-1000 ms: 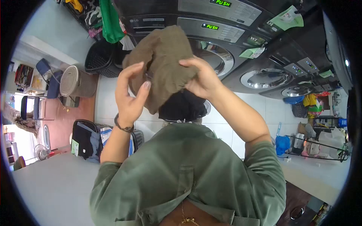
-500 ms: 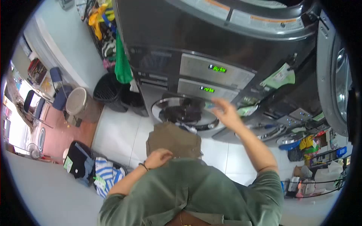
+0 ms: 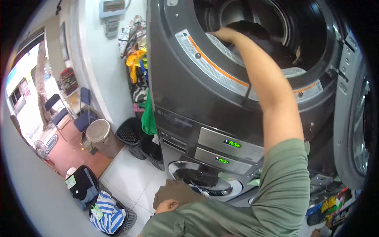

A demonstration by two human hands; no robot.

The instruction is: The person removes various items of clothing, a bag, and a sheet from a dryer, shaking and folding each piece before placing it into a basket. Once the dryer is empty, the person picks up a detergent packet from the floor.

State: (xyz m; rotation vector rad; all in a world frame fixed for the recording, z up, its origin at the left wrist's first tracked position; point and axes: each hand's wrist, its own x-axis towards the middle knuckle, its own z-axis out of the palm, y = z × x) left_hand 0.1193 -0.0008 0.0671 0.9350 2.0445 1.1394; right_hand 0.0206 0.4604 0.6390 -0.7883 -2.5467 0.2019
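My right arm reaches up into the round opening of the upper dryer (image 3: 189, 106). My right hand (image 3: 224, 34) is at the left side of the opening, by the label on the rim; its fingers are mostly hidden. Dark clothes (image 3: 252, 33) lie inside the drum. Low down, my left hand (image 3: 167, 205) is closed with curled fingers, against brown cloth (image 3: 173, 191) in front of my body. Whether it grips anything is hidden. The dryer's door (image 3: 349, 106) stands wide to the right.
Below, a washer's round door (image 3: 197, 177) sits under two lit displays. Black baskets (image 3: 132, 136) and a lidded hamper (image 3: 98, 132) stand left. A basket of striped cloth (image 3: 108, 215) is on the floor. Clothes hang on a rack (image 3: 136, 59) beside the wall.
My view has tilted up and shifted toward the dryer opening. My right hand has gone from in front of the lower panel up into the opening. My left hand stays low by the brown cloth.
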